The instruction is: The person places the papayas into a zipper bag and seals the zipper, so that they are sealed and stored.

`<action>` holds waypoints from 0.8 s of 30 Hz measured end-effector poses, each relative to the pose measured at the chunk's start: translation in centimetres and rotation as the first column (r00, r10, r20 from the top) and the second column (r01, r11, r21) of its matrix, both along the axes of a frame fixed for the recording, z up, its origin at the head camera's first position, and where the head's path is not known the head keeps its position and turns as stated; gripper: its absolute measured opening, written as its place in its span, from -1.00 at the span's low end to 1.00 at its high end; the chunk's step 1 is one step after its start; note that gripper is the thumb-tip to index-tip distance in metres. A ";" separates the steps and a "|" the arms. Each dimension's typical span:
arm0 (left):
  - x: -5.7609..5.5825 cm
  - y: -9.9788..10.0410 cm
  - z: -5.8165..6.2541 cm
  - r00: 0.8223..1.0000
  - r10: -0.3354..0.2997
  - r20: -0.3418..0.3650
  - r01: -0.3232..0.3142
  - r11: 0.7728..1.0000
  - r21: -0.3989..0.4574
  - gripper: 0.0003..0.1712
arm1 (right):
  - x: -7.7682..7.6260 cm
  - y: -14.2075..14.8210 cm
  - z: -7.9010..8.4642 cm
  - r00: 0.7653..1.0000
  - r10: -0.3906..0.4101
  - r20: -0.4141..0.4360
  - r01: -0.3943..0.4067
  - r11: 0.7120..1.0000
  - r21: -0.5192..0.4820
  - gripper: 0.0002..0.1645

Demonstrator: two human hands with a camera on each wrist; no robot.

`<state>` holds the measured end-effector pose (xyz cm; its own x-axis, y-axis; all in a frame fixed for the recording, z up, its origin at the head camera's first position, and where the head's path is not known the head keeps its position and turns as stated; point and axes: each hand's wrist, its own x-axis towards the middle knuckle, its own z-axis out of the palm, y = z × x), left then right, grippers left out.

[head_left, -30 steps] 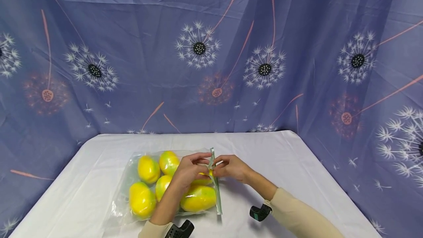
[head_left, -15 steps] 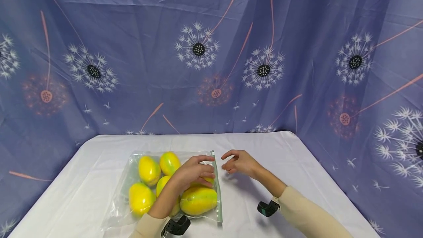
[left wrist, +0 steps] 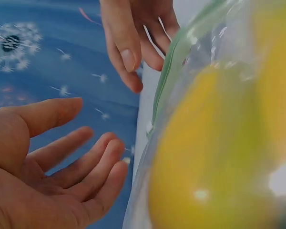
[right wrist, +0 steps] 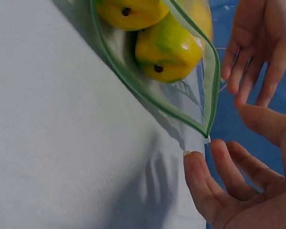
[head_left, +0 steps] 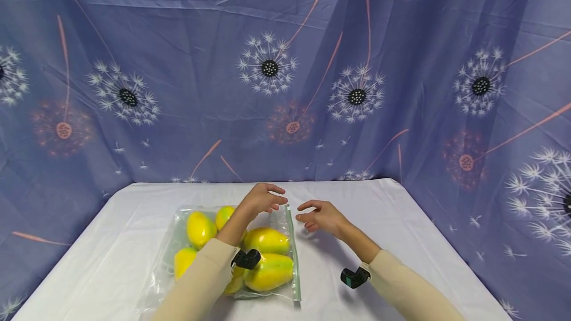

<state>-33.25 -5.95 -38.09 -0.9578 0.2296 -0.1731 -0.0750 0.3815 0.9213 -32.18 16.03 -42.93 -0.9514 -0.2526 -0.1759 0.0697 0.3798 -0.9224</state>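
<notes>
A clear zip bag with a green seal strip lies flat, its mouth facing right. Several yellow-green mangoes are inside. The right wrist view shows the mouth gaping, with a small white zip slider at its far corner. My left hand hovers over the bag's far right part, fingers loosely bent and holding nothing. Just beyond the seal strip, my right hand hangs above the cloth with relaxed fingers, fingertips close to the slider. My left forearm hides some mangoes in the head view.
A white cloth covers the table. Behind and at both sides hangs a blue curtain with dandelion prints. A black wrist camera sits on the right wrist, another wrist camera on the left.
Both hands have let go of the bag's seal strip. My left hand has lifted and moved away toward the far corner; my right hand has drawn back to the right. The bag now lies flatter.
</notes>
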 end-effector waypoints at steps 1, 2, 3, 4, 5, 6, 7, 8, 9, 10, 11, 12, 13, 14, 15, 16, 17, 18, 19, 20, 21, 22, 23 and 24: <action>-0.5 0.3 0.0 1.000 0.007 -0.024 -0.008 0.999 -0.035 -0.55 | -0.1 0.0 0.0 1.000 -0.009 0.001 0.009 1.000 0.003 -0.41; -1.0 0.5 0.0 0.999 0.013 -0.051 -0.017 0.998 -0.064 -0.54 | -0.1 0.0 0.0 1.000 -0.017 0.004 0.017 1.000 0.005 -0.43; -1.5 0.8 -0.1 0.997 0.012 -0.075 -0.019 0.996 -0.091 -0.53 | -0.1 0.0 0.0 1.000 -0.022 0.004 0.022 1.000 0.011 -0.46; -1.9 1.0 -0.1 0.996 0.008 -0.092 -0.018 0.994 -0.111 -0.52 | -0.2 0.0 0.0 1.000 -0.027 0.011 0.027 1.000 0.015 -0.47; -2.3 1.1 -0.1 0.994 0.002 -0.109 -0.017 0.990 -0.137 -0.50 | -0.3 -0.1 0.0 0.999 -0.029 0.016 0.029 0.999 0.020 -0.48; -2.7 1.3 -0.1 0.992 -0.003 -0.123 -0.017 0.987 -0.161 -0.48 | -0.4 -0.1 0.0 0.999 -0.031 0.021 0.031 0.999 0.025 -0.49; -3.1 1.4 -0.2 0.991 -0.018 -0.129 -0.006 0.983 -0.181 -0.47 | -0.4 -0.2 0.0 0.999 -0.034 0.024 0.033 0.999 0.028 -0.50; -3.5 1.4 -0.3 0.991 -0.042 -0.125 0.016 0.980 -0.200 -0.46 | -0.6 -0.3 0.0 0.999 -0.038 0.028 0.037 0.999 0.029 -0.50; -3.8 1.5 -0.4 0.991 -0.067 -0.114 0.041 0.974 -0.221 -0.46 | -0.7 -0.3 -0.1 0.999 -0.042 0.031 0.041 0.999 0.029 -0.50; -4.1 1.5 -0.5 0.991 -0.091 -0.101 0.065 0.969 -0.238 -0.46 | -0.8 -0.4 0.0 0.998 -0.051 0.035 0.050 0.998 0.025 -0.50; -4.4 1.5 -0.6 0.989 -0.113 -0.092 0.086 0.962 -0.260 -0.46 | -1.0 -0.5 0.0 0.998 -0.059 0.032 0.058 0.998 0.023 -0.50; -4.7 1.5 -0.7 0.988 -0.132 -0.081 0.105 0.955 -0.276 -0.47 | -1.1 -0.6 0.0 0.997 -0.066 0.030 0.066 0.998 0.021 -0.50; -4.9 1.4 -0.8 0.987 -0.147 -0.067 0.122 0.949 -0.292 -0.47 | -1.2 -0.7 0.0 0.997 -0.072 0.028 0.071 0.997 0.020 -0.50; -5.2 1.4 -0.9 0.986 -0.157 -0.052 0.133 0.941 -0.311 -0.47 | -1.3 -0.8 0.1 0.997 -0.076 0.027 0.075 0.997 0.021 -0.49; -5.4 1.3 -1.1 0.986 -0.163 -0.038 0.142 0.933 -0.331 -0.47 | -1.4 -0.8 0.1 0.996 -0.079 0.027 0.079 0.997 0.022 -0.49; -5.6 1.3 -1.2 0.985 -0.170 -0.021 0.152 0.926 -0.346 -0.46 | -1.5 -0.9 0.1 0.996 -0.081 0.028 0.081 0.996 0.022 -0.49; -5.7 1.2 -1.4 0.985 -0.173 -0.004 0.160 0.920 -0.359 -0.46 | -1.5 -0.9 0.1 0.996 -0.084 0.029 0.083 0.996 0.023 -0.48; -5.8 1.1 -1.5 0.984 -0.178 0.008 0.168 0.913 -0.371 -0.45 | -1.6 -1.0 0.0 0.996 -0.085 0.031 0.084 0.996 0.020 -0.47; -5.9 1.1 -1.7 0.982 -0.185 0.021 0.180 0.909 -0.376 -0.45 | -1.6 -1.0 -0.1 0.996 -0.086 0.033 0.086 0.996 0.011 -0.47; -6.0 1.0 -1.9 0.981 -0.193 0.034 0.191 0.906 -0.378 -0.45 | -1.6 -1.0 -0.3 0.995 -0.091 0.036 0.091 0.996 0.001 -0.47; -6.0 1.0 -2.0 0.979 -0.199 0.042 0.200 0.904 -0.379 -0.46 | -1.6 -1.0 -0.4 0.995 -0.094 0.040 0.095 0.995 -0.015 -0.47; -6.1 0.9 -2.1 0.978 -0.202 0.052 0.206 0.905 -0.372 -0.47 | -1.7 -1.0 -0.6 0.994 -0.097 0.043 0.098 0.995 -0.031 -0.48; -6.1 0.8 -2.2 0.977 -0.204 0.057 0.211 0.906 -0.367 -0.48 | -1.8 -1.1 -0.9 0.994 -0.099 0.047 0.101 0.994 -0.049 -0.48; -6.1 0.8 -2.3 0.977 -0.205 0.060 0.213 0.906 -0.366 -0.49 | -1.9 -1.1 -1.1 0.994 -0.100 0.050 0.103 0.993 -0.064 -0.48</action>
